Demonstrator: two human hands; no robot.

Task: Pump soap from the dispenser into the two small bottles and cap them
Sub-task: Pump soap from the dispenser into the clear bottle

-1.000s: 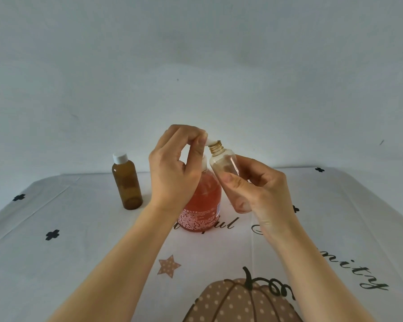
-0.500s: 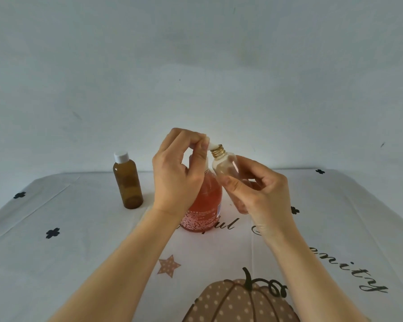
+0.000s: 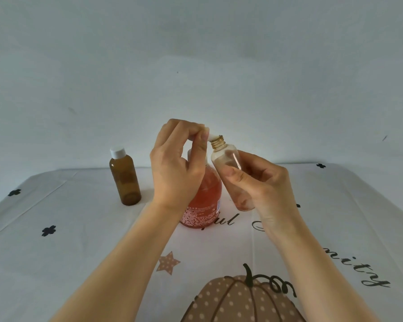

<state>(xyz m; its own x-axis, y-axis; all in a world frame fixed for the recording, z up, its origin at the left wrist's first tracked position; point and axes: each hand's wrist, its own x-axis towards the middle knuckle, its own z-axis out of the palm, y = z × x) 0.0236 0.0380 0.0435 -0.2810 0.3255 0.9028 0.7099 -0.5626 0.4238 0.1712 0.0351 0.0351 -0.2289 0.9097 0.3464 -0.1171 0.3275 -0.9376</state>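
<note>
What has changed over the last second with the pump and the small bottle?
The left hand dipped slightly on the pump head of the dispenser, then rose back; the clear bottle in the right hand followed it. Both grips unchanged; capped brown bottle stayed put.

Cannot see pump head of soap dispenser (image 3: pixel 204 196) behind left hand (image 3: pixel 176 163), save white nozzle tip (image 3: pixel 211 136). Cannot read dispenser's label print (image 3: pixel 196 216): too small. Lost behind right hand (image 3: pixel 265 184): part of clear bottle (image 3: pixel 226 156). Cannot read tablecloth lettering (image 3: pixel 228 220) whole, covered by dispenser and right forearm (image 3: pixel 312 263). Cut off at bottom edge: pumpkin print (image 3: pixel 240 300), both forearms.
</note>
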